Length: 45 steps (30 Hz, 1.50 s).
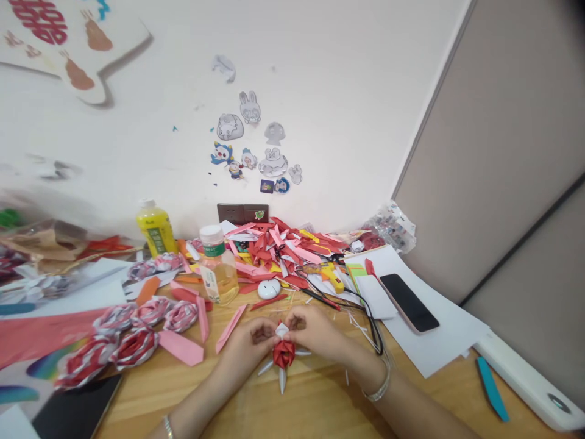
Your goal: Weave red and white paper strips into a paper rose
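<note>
The red paper flower [284, 353] sits in the near middle of the wooden tabletop [237, 414], between your two hands, its pale pointed petals [282, 381] spreading left, right and towards you. Your left hand [256, 338] and right hand [315, 332] meet at its far side, thumbs and fingertips pinched together on the white petal [282, 331]; you cannot see the exact contact. Expect it to be very light, with crisp folds that would crush easily, so take hold by a petal base or the red core, using little pressure. Wood shows on your near side, giving your forearms room. To the left, the pink strip [181, 347] and twisted rosettes [134, 347] limit sideways movement. On the right, mind the black cable [375, 332] and the edge of the white sheet [432, 353]. Farther off, the earphone case [269, 289], bottle [220, 277] and yellow glue gun [333, 277] border your reach, before the strip heap [274, 247].
</note>
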Available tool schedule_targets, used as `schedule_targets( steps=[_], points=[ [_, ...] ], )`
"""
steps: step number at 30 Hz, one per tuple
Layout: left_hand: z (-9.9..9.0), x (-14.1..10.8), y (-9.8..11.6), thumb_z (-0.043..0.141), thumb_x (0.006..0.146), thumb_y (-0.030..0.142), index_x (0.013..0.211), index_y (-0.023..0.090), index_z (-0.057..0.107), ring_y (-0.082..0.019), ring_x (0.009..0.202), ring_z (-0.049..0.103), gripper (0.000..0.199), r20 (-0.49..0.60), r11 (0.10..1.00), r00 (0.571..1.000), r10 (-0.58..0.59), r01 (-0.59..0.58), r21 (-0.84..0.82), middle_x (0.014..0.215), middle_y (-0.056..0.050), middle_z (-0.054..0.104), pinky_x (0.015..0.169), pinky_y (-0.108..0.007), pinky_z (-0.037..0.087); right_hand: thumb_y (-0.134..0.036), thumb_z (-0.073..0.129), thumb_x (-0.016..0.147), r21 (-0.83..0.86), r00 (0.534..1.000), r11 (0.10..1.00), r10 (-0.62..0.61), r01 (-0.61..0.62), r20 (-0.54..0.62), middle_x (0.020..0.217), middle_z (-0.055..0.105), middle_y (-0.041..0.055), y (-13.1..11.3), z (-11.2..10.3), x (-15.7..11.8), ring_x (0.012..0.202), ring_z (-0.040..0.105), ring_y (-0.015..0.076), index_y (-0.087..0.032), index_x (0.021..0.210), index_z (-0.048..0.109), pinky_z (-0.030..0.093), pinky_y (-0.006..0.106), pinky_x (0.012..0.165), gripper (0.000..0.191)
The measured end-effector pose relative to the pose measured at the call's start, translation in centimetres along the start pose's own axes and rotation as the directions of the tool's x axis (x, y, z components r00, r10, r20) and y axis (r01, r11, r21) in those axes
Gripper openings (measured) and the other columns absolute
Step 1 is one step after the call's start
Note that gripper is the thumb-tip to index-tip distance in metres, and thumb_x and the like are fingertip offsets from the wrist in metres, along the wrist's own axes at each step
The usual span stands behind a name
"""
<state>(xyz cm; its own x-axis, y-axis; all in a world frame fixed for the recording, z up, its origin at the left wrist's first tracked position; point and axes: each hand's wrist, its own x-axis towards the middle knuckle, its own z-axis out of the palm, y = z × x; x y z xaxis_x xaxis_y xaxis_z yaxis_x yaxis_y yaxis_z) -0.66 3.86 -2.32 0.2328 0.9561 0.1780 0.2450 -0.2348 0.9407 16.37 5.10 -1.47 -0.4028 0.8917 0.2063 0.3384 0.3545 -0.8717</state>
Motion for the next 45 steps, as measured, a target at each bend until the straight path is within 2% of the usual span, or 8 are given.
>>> schedule_targets(
  steps=[5, 11, 14, 26, 29, 32, 38, 45],
  points=[
    [0.0, -0.2, 0.7, 0.064, 0.069, 0.025, 0.058, 0.017, 0.061, -0.016, 0.054, 0.063, 0.013, -0.053, 0.996, 0.999, -0.004, 0.009, 0.094, 0.057, 0.0, 0.067, 0.05, -0.024, 0.049, -0.015, 0.066, 0.068, -0.127, 0.998, 0.992, -0.026, 0.019, -0.06, 0.061, 0.061, -0.0022, -0.3, 0.2, 0.0, 0.058, 0.053, 0.0121, -0.017, 0.057, 0.06, 0.037, 0.02, 0.052, 0.013],
    [0.0, -0.6, 1.4, 0.062, 0.069, 0.02, 0.058, 0.017, 0.064, -0.015, 0.057, 0.062, 0.012, -0.067, 0.971, 0.996, 0.061, -0.044, 0.236, 0.059, 0.0, 0.067, 0.054, -0.023, 0.047, -0.013, 0.066, 0.068, -0.028, 0.998, 0.999, 0.046, -0.045, 0.045, 0.064, 0.061, -0.0027, -0.9, -0.2, 0.0, 0.057, 0.053, 0.0097, -0.015, 0.061, 0.059, 0.037, 0.018, 0.05, 0.01],
    [0.1, -0.6, 1.2, 0.06, 0.07, 0.018, 0.059, 0.017, 0.064, -0.015, 0.059, 0.062, 0.012, -0.042, 0.95, 0.993, 0.109, -0.092, 0.298, 0.061, -0.001, 0.067, 0.056, -0.023, 0.047, -0.009, 0.064, 0.066, -0.085, 0.998, 0.995, 0.047, -0.044, 0.033, 0.061, 0.061, -0.0035, -1.1, -0.3, 0.0, 0.055, 0.052, 0.009, -0.015, 0.058, 0.057, 0.036, 0.018, 0.049, 0.012],
    [0.0, -0.9, 1.1, 0.06, 0.07, 0.017, 0.058, 0.017, 0.064, -0.016, 0.061, 0.061, 0.012, 0.001, 0.965, 0.997, 0.082, -0.08, 0.249, 0.062, -0.002, 0.066, 0.057, -0.023, 0.045, -0.004, 0.061, 0.062, -0.146, 0.999, 0.989, 0.039, -0.035, 0.02, 0.058, 0.06, -0.0042, -0.9, -0.4, -0.1, 0.053, 0.051, 0.0083, -0.015, 0.058, 0.058, 0.034, 0.016, 0.046, 0.012],
    [-0.1, -0.7, 1.0, 0.06, 0.072, 0.023, 0.07, 0.018, 0.067, -0.018, 0.067, 0.062, 0.009, 0.036, 0.991, 0.998, 0.054, -0.058, 0.119, 0.069, -0.003, 0.068, 0.063, -0.026, 0.046, -0.004, 0.061, 0.064, -0.119, 0.999, 0.993, 0.025, -0.022, 0.022, 0.059, 0.061, -0.0033, -0.5, -0.4, 0.0, 0.055, 0.053, 0.0091, -0.015, 0.061, 0.06, 0.037, 0.017, 0.049, 0.011],
    [-0.5, -0.1, 0.8, 0.06, 0.074, 0.033, 0.092, 0.02, 0.065, -0.02, 0.078, 0.063, 0.023, 0.052, 0.986, 0.996, -0.073, 0.08, -0.143, 0.086, -0.003, 0.07, 0.069, -0.028, 0.047, -0.006, 0.058, 0.07, -0.022, 0.999, 1.0, -0.017, 0.018, 0.033, 0.068, 0.065, -0.0013, -0.4, -0.4, 0.1, 0.06, 0.057, 0.0105, -0.016, 0.071, 0.065, 0.042, 0.018, 0.055, 0.012],
    [-1.2, 0.1, 1.0, 0.071, 0.064, 0.042, 0.07, 0.016, 0.064, -0.016, 0.065, 0.061, 0.027, 0.301, 0.858, 0.916, -0.264, 0.366, -0.361, 0.066, 0.001, 0.067, 0.062, -0.024, 0.044, -0.01, 0.062, 0.073, -0.117, 0.992, 0.986, -0.117, 0.121, 0.042, 0.072, 0.067, -0.0011, -1.0, -0.2, -0.2, 0.068, 0.06, 0.0125, -0.02, 0.076, 0.07, 0.044, 0.021, 0.064, 0.013],
    [-0.8, -0.1, 1.2, 0.076, 0.055, 0.047, 0.061, 0.016, 0.055, -0.011, 0.054, 0.052, 0.038, 0.167, 0.858, 0.95, -0.265, 0.311, -0.408, 0.056, 0.005, 0.059, 0.053, -0.02, 0.036, -0.011, 0.056, 0.081, -0.165, 0.926, 0.915, -0.342, 0.367, 0.162, 0.084, 0.068, 0.0016, -0.9, -0.6, 0.0, 0.081, 0.061, 0.0136, -0.02, 0.084, 0.069, 0.045, 0.025, 0.077, 0.016]
  ],
)
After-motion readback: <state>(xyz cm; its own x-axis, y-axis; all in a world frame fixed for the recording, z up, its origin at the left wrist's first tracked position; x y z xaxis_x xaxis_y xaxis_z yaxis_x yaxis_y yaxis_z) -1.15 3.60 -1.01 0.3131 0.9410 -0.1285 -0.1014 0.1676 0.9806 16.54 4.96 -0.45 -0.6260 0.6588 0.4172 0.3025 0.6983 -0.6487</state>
